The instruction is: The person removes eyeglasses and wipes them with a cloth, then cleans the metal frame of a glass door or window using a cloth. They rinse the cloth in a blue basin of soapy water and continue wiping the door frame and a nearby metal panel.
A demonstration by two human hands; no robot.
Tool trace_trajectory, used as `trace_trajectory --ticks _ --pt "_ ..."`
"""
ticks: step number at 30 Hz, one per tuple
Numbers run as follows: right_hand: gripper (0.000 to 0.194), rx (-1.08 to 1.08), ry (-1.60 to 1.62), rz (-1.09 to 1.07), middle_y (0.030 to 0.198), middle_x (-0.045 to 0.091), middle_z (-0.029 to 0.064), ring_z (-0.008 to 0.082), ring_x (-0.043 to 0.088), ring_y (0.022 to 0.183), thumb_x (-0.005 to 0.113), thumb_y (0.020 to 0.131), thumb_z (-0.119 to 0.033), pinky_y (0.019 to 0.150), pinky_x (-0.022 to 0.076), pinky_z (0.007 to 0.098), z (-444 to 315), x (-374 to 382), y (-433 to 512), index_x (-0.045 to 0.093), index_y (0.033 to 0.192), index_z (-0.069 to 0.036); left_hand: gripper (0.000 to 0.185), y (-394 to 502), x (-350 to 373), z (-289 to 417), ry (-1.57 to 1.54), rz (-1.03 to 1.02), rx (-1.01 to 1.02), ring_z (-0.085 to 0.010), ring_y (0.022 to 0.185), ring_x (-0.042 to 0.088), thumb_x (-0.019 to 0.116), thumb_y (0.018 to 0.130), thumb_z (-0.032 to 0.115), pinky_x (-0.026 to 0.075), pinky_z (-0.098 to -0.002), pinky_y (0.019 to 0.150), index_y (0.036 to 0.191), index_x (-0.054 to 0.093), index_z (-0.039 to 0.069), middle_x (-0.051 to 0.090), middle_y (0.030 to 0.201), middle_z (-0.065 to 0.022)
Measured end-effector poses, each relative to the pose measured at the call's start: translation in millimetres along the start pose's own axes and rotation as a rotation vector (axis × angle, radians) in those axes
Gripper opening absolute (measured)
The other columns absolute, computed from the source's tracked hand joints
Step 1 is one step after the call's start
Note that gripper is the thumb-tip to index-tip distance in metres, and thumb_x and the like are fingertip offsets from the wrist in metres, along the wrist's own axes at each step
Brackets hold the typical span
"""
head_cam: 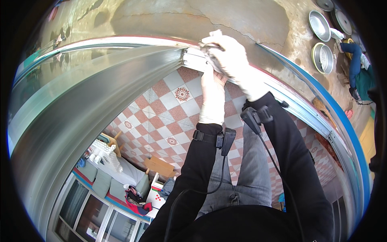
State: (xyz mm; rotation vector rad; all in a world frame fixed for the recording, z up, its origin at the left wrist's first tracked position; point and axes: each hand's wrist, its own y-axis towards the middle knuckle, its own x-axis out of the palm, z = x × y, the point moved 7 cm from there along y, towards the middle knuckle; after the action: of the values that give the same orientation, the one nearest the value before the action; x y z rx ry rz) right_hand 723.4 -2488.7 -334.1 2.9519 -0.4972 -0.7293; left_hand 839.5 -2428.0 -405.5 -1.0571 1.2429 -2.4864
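A crumpled greyish cloth (213, 57) is gripped in my right hand (228, 53), up against the white metal window or door frame (193, 59). Just below it, my left hand (211, 81) reaches up to the same frame, its fingers partly hidden by the cloth and the right hand; whether it grips anything does not show. Pale coverings reach down over both wrists. To the left of my hands, the end of a sliding metal-framed panel (178, 56) meets the track.
Beyond the frame, metal basins (319, 26) stand on wet concrete (187, 21), near a person in a green top (362, 81). Inside are a checkered tile floor (169, 112), a cushioned bench (113, 190) and flat cardboard (159, 166). A blue-edged panel (347, 121) curves along the right.
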Motion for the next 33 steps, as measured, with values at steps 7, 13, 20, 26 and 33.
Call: trace_trajectory --ticks 7,13,20,26,33 --pt "0.017 -0.165 -0.199 -0.207 0.095 0.066 0.0056 0.0243 0.059 0.099 0.064 0.079 -0.022 0.083 0.0472 0.0375 6 84 3 0.070 0.094 -0.016 0.049 2 -21 8 0.016 -0.069 0.145 -0.0219 0.127 0.047 0.041 0.102 0.035 0.040 -0.0393 0.106 0.140 0.036 0.004 0.043 0.141 -0.0118" --pt "0.017 -0.185 -0.404 -0.163 0.102 0.060 0.0044 0.0243 0.052 0.104 0.067 0.078 -0.023 0.087 0.0415 0.0408 2 89 -12 0.067 0.092 -0.013 0.032 -4 -30 10 -0.067 -0.063 0.037 -0.0194 0.117 0.052 0.033 0.103 0.025 0.041 -0.0368 0.103 0.124 0.049 0.006 0.056 0.124 -0.0073" --pt "0.012 -0.037 -0.135 -0.073 0.086 0.066 0.0059 0.0245 0.061 0.087 0.067 0.080 -0.020 0.083 0.0469 0.0376 12 80 -4 0.068 0.088 -0.011 0.033 -1 -18 17 -0.084 -0.149 0.059 -0.0189 0.117 0.052 0.037 0.103 0.025 0.041 -0.0361 0.104 0.126 0.049 0.006 0.056 0.125 -0.0072" --pt "0.019 -0.038 -0.266 -0.088 0.100 0.065 0.0063 0.0243 0.060 0.096 0.066 0.082 -0.028 0.084 0.0452 0.0388 19 92 -3 0.069 0.092 -0.013 0.035 -2 -15 22 -0.108 -0.107 0.042 -0.0182 0.118 0.052 0.040 0.103 0.025 0.040 -0.0349 0.105 0.129 0.048 0.005 0.056 0.128 -0.0074" --pt "0.034 -0.155 -0.522 -0.287 0.148 0.040 0.0127 0.0329 0.039 0.133 0.066 0.083 -0.033 0.103 0.0387 0.0440 9 93 -9 0.066 0.110 -0.010 0.051 -2 -15 21 0.027 -0.172 0.019 -0.0219 0.131 0.043 0.035 0.103 0.033 0.033 -0.0384 0.110 0.143 0.034 0.002 0.043 0.144 -0.0122"
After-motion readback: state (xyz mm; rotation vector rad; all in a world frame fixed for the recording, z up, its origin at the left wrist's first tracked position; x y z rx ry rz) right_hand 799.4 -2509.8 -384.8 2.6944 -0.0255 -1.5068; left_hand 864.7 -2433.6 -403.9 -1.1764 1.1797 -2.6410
